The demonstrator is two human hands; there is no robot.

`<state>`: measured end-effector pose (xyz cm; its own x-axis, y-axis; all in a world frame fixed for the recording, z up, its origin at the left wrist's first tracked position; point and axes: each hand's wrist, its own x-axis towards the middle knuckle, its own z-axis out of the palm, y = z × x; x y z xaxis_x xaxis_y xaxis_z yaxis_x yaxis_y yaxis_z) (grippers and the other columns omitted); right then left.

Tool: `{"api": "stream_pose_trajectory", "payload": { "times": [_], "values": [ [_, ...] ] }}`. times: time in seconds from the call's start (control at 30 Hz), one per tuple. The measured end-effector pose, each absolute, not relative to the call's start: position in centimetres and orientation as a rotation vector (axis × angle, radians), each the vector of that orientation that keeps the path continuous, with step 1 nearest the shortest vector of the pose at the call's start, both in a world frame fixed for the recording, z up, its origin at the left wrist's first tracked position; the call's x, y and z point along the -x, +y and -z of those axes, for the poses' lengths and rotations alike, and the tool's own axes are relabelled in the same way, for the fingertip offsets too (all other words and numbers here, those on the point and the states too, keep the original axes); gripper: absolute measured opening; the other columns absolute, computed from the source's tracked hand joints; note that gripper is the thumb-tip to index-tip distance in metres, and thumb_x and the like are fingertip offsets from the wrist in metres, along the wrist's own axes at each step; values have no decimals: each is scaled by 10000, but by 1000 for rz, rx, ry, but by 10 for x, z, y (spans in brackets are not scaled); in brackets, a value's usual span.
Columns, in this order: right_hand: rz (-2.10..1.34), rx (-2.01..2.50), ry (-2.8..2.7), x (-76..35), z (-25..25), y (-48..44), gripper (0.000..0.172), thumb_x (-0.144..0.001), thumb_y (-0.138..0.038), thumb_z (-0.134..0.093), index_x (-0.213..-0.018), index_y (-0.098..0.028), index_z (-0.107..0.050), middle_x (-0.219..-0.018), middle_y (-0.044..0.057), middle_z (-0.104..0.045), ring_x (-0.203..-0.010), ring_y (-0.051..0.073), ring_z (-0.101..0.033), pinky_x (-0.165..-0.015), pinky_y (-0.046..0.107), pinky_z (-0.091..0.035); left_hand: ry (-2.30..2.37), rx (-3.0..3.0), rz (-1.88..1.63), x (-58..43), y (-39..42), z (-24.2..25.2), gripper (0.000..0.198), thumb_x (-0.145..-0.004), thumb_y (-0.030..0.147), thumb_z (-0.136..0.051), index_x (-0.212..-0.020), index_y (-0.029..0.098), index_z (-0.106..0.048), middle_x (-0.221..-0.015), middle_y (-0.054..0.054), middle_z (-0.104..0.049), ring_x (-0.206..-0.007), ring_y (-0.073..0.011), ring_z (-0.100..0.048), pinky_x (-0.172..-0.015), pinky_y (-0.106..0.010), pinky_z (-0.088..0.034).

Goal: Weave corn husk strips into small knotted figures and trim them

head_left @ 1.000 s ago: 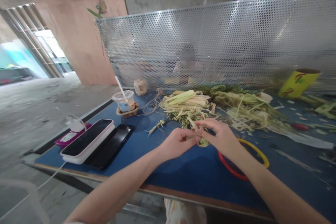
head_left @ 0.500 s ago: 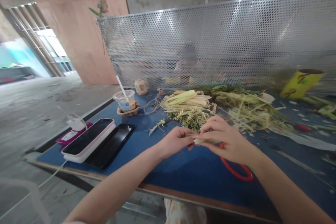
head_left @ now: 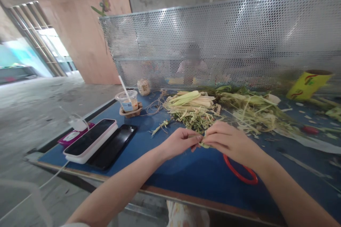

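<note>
Together, left hand (head_left: 179,144) and right hand (head_left: 231,143) pinching a small green husk (head_left: 205,145) between fingertips, above the table (head_left: 181,175), leaf pile (head_left: 189,100) far side, red loop (head_left: 247,181) near right, phone (head_left: 92,137) left

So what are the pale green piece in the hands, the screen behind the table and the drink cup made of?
Pale green piece: perhaps corn husk, seemingly matt, resembling the leafy strips piled beyond; mostly covered, so uncertain. Screen: apparently metal, shiny, with bright glints and rows of punched holes. Drink cup: probably plastic, clear and smooth, since it is see-through.
</note>
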<state>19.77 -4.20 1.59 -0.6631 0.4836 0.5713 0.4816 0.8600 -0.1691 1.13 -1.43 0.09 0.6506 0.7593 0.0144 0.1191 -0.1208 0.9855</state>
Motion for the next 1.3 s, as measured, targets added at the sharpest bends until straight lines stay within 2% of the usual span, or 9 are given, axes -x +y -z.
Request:
{"api": "stream_pose_trajectory", "payload": {
  "times": [0.2, 0.33, 0.5, 0.63, 0.9, 1.03, 1.2, 1.3],
  "values": [
    [32, 697, -2501, -194, -16, -47, 208, -874, -174, -392, -821, -190, -592, -855, 46, -600, -812, 145, -496, -728, 273, -437, 749, -1676, -628, -10, -11, 5, 324, -747, 403, -515, -602, 115, -545, -487, 36, -443, -486, -66, -375, -505, -202, -288],
    [-12, 713, -2467, -191, -13, -49, 147, -874, -202, -408, -873, -186, -554, -867, 46, -598, -835, 143, -503, -756, 274, -432, 775, -1742, -633, -10, -11, 7, 322, -751, 388, -498, -583, 117, -545, -478, 42, -427, -463, -59, -335, -468, -201, -252],
    [-42, 790, -2559, -192, -10, -50, 151, -863, -158, -408, -854, -196, -554, -824, 34, -571, -811, 138, -499, -716, 257, -437, 813, -1714, -627, -11, -12, 9, 247, -722, 300, -489, -585, 112, -572, -464, 53, -397, -445, -52, -314, -434, -194, -227],
    [-43, 764, -2612, -191, -10, -51, 184, -851, -111, -385, -863, -197, -547, -825, 33, -562, -827, 145, -489, -745, 270, -425, 861, -1670, -611, -12, -11, 9, 208, -686, 239, -474, -562, 107, -576, -443, 60, -392, -419, -41, -270, -408, -192, -188],
    [-231, 964, -2647, -184, -20, -58, 153, -852, -99, -392, -823, -206, -498, -806, 13, -519, -805, 137, -481, -724, 254, -411, 826, -1577, -586, -13, -11, 11, 131, -612, 171, -478, -528, 111, -559, -418, 65, -393, -415, -39, -287, -415, -189, -195],
    [-232, 979, -2660, -185, -21, -56, 171, -860, -129, -390, -914, -218, -525, -848, 22, -542, -844, 146, -505, -753, 268, -420, 844, -1581, -598, -13, -10, 11, 150, -616, 176, -473, -497, 117, -544, -395, 73, -352, -404, -39, -258, -414, -198, -173],
    [-191, 946, -2614, -188, -15, -52, 232, -860, -138, -394, -1046, -222, -506, -1007, 45, -574, -946, 154, -524, -815, 285, -425, 881, -1525, -635, -13, -10, 9, 176, -633, 216, -502, -483, 125, -518, -406, 63, -405, -406, -39, -295, -424, -195, -192],
    [-108, 913, -2566, -186, -10, -52, 254, -860, -117, -380, -1066, -220, -489, -1004, 46, -583, -967, 156, -517, -840, 299, -424, 877, -1507, -659, -14, -9, 9, 199, -639, 250, -529, -486, 126, -510, -410, 64, -403, -405, -37, -299, -428, -195, -194]
  ]
}}
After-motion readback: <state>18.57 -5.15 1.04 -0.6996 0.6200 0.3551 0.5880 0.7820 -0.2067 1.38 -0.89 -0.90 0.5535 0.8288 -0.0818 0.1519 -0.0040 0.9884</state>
